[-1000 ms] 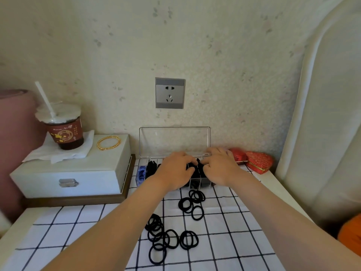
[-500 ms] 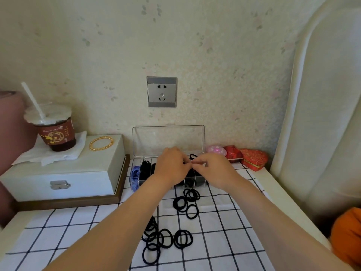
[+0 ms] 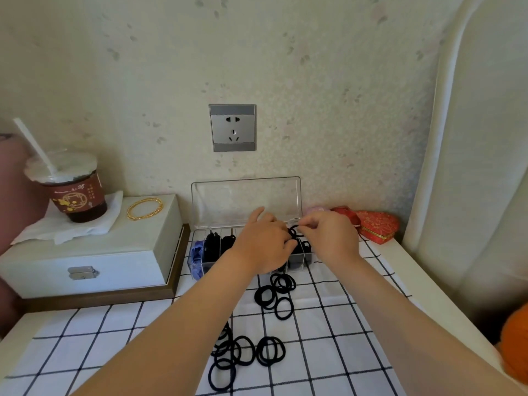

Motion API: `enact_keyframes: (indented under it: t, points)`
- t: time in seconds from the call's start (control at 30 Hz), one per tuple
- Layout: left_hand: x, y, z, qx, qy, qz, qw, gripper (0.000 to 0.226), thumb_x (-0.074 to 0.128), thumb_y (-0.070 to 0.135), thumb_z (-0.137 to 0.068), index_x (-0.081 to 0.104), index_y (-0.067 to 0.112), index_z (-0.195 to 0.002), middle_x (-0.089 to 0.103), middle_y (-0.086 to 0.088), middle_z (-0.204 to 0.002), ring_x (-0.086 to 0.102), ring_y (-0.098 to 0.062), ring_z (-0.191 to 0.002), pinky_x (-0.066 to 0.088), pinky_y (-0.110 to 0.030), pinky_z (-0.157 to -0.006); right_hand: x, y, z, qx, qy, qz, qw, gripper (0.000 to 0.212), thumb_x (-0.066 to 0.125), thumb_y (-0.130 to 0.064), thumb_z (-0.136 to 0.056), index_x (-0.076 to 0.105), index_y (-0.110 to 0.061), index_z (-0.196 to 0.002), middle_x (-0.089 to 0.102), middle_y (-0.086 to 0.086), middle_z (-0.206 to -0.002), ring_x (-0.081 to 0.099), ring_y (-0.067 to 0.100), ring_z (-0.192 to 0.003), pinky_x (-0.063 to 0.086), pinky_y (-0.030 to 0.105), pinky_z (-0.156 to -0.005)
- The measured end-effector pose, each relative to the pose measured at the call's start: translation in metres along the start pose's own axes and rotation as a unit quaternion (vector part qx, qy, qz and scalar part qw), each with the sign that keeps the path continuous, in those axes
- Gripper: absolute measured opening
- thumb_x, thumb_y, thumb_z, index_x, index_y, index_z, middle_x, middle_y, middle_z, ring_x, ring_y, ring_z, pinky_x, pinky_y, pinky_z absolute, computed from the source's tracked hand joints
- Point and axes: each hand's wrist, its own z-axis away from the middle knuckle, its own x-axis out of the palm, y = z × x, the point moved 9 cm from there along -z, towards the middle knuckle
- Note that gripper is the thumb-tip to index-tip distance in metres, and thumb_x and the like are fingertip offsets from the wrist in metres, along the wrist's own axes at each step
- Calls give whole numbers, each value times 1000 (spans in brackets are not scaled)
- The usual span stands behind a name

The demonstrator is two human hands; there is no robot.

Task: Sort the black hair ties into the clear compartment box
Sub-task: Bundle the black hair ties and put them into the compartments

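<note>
The clear compartment box point(image 3: 200, 262) stands against the wall with its lid point(image 3: 245, 200) upright. Its left compartments hold black hair ties point(image 3: 213, 247) and something blue. My left hand point(image 3: 264, 242) and my right hand point(image 3: 328, 238) meet over the box's right side, both pinching a black hair tie point(image 3: 293, 231) between them. Loose black hair ties lie on the checked cloth in two heaps, one near the box point(image 3: 275, 295) and one closer to me point(image 3: 243, 352). My hands hide the box's middle compartments.
A white jewellery box point(image 3: 85, 252) with a gold bangle point(image 3: 145, 208) and a drink cup point(image 3: 74, 192) on a napkin sits at the left. Red embroidered heart boxes point(image 3: 374, 224) stand at the right by the wall. A white padded panel rises on the right.
Both hands have lifted slightly from pressing into the box and now hold a hair tie up between them. The camera view has shifted a little.
</note>
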Motion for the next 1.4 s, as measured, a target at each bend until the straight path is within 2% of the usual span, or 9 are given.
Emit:
enact_keyframes:
  t: [0.17,0.27,0.37,0.43,0.6,0.83,1.0,1.2,1.4]
  points:
    - [7,-1,-11,12,-33,-37,999,46,32,38,-98,75,22,-99,68,9,-104,38,-16,-116,-2,-42,-120,10,-16,-2,-142,-35,133,980,11,70,-19,-84,80,-24,-83,68,-1,-98,56,25,-100,48,35,-74]
    - [7,-8,-12,1,-34,15,999,40,39,35,-94,75,20,-86,71,6,-98,45,-17,-106,22,-36,-114,17,-13,-2,-148,-96,161,971,20,61,-22,-90,79,-22,-99,61,-1,-120,47,24,-116,37,34,-87]
    - [4,-19,-8,-43,-31,149,987,38,41,26,-89,59,6,-62,68,-12,-74,58,-26,-76,52,-41,-84,20,-8,-5,-111,-141,101,979,23,57,-17,-90,78,-17,-100,58,0,-127,47,21,-121,40,34,-99]
    - [1,-24,-5,-65,-19,184,981,38,41,25,-88,66,2,-72,71,-17,-87,65,-31,-80,56,-44,-78,15,-3,-8,-79,-130,44,987,22,56,-12,-90,78,-16,-93,61,1,-122,55,20,-115,46,37,-99]
    - [-17,-7,7,-14,48,166,985,35,47,21,-98,64,16,-128,61,1,-129,50,-18,-122,42,-33,-102,2,-8,-2,-98,-92,53,989,26,50,-12,-86,71,-16,-100,64,1,-108,60,23,-102,49,40,-86]
    - [6,2,2,3,-10,51,999,40,37,39,-99,66,23,-123,60,10,-130,40,-15,-130,17,-35,-115,25,-11,24,-151,-167,175,958,57,27,-38,-83,74,-24,-112,31,1,-159,15,21,-150,11,45,-119]
    - [-1,-6,0,-29,-21,137,990,36,45,29,-99,69,9,-116,62,-5,-123,52,-25,-117,44,-40,-101,14,-8,17,-137,-135,111,975,42,43,-34,-87,73,-21,-114,53,2,-135,39,25,-134,34,44,-107]
    - [-34,-5,36,-17,78,178,981,32,52,18,-95,64,19,-124,57,4,-118,51,-14,-111,47,-30,-92,-15,-40,35,-171,-70,29,982,28,57,-14,-86,73,-21,-108,63,-5,-103,59,13,-88,50,31,-70]
    - [-47,-4,97,-15,117,161,980,20,54,15,-91,67,21,-104,55,9,-95,48,-8,-89,49,-33,-78,14,-66,80,-168,-240,23,956,32,52,-12,-90,75,-27,-108,73,-9,-100,60,7,-80,47,24,-72]
